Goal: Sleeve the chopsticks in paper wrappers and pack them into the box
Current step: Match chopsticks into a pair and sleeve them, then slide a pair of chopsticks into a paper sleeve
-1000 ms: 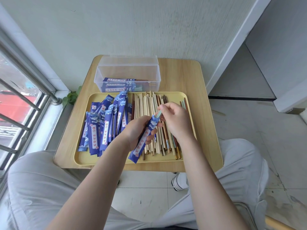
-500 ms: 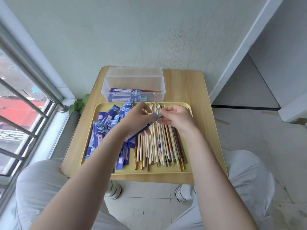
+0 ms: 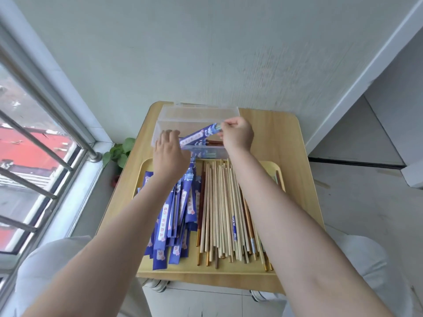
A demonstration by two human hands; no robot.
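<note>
A blue-sleeved pair of chopsticks (image 3: 199,134) hangs slanted over the clear plastic box (image 3: 170,121) at the back of the table. My right hand (image 3: 238,133) pinches its upper right end; my left hand (image 3: 168,154) holds its lower left end at the box's front edge. Other sleeved pairs (image 3: 209,154) lie inside the box. On the yellow tray (image 3: 231,272), empty blue wrappers (image 3: 174,216) are piled at the left and bare wooden chopsticks (image 3: 223,211) lie at the right.
The small wooden table (image 3: 286,143) stands against a pale wall. A barred window (image 3: 34,143) is at the left, with a green plant (image 3: 119,152) by the sill. My knees show below the table's front edge.
Both hands carried the sleeved pair from above the tray forward to over the box. The camera tilted and moved closer.
</note>
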